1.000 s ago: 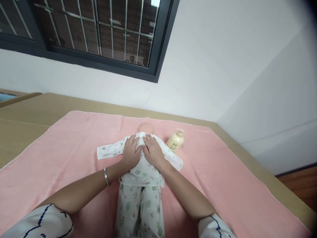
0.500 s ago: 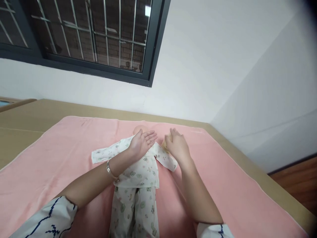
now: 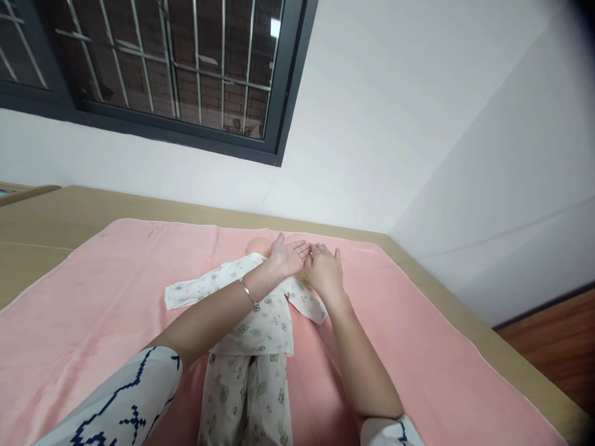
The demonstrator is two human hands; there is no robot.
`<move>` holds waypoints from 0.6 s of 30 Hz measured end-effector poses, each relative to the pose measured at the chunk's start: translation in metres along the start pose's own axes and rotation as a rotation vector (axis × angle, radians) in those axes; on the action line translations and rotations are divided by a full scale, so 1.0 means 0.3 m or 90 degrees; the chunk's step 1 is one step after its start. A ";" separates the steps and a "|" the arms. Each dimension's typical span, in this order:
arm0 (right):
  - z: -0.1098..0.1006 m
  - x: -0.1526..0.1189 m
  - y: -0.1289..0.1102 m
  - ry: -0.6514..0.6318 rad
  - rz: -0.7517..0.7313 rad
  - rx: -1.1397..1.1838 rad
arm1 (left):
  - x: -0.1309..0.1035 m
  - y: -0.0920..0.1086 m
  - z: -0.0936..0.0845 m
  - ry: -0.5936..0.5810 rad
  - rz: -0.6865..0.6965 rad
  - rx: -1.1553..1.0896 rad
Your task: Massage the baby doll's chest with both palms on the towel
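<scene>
My left hand (image 3: 287,257) is open with the palm turned up, above the shoulder of a white patterned top (image 3: 260,322). My right hand (image 3: 324,269) is beside it, back upward and fingers apart, with its fingertips close to those of my left. Partly hidden under my right hand is a small yellowish thing (image 3: 304,280), whose kind I cannot make out. Matching patterned trousers (image 3: 267,396) lie below the top. At the neck end shows a round, skin-coloured shape (image 3: 257,246), like a doll's head, partly covered by the top and my left hand.
A pink blanket (image 3: 395,347) lies spread under the clothes on a tan surface (image 3: 60,217). Behind it rise a white wall (image 3: 353,155) and a dark-framed window (image 3: 274,124) with metal bars. Brown wood (image 3: 558,341) stands at the right edge.
My left hand has moved right, up to my right hand. The fingers of my right hand have opened out from a more closed shape over the yellowish thing.
</scene>
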State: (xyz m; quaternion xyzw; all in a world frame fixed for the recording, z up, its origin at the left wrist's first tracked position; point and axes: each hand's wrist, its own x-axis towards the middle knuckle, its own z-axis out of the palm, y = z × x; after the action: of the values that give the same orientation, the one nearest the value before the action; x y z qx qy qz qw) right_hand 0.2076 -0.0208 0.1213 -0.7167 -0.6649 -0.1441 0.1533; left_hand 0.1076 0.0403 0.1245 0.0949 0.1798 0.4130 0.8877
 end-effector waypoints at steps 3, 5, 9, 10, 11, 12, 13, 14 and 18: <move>-0.004 -0.003 -0.002 0.005 0.012 0.011 | -0.055 -0.006 -0.025 -0.017 -0.007 0.007; -0.001 -0.001 0.001 -0.003 0.023 0.029 | -0.115 -0.010 -0.057 -0.026 -0.029 0.024; 0.007 0.004 0.003 -0.042 0.053 0.046 | -0.261 -0.003 -0.137 -0.034 -0.099 0.079; 0.008 0.003 0.001 -0.048 0.056 0.040 | -0.296 0.004 -0.155 -0.029 -0.105 0.085; 0.010 0.003 -0.003 -0.054 0.058 0.029 | -0.327 0.013 -0.171 -0.021 -0.106 0.089; 0.012 0.001 -0.008 -0.058 0.058 0.017 | -0.355 0.024 -0.183 -0.010 -0.105 0.092; 0.016 -0.001 -0.014 -0.062 0.058 0.003 | -0.379 0.036 -0.193 0.000 -0.101 0.095; 0.020 -0.004 -0.021 -0.068 0.059 -0.012 | -0.398 0.050 -0.200 0.007 -0.095 0.098; 0.038 -0.016 -0.041 -0.089 0.067 -0.070 | -0.430 0.092 -0.207 0.017 -0.058 0.103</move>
State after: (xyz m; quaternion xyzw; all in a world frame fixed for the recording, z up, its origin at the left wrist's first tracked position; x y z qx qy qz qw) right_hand 0.1950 -0.0195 0.1094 -0.7665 -0.6263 -0.1217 0.0739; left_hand -0.0131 -0.0396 0.1073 0.1525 0.2289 0.3579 0.8923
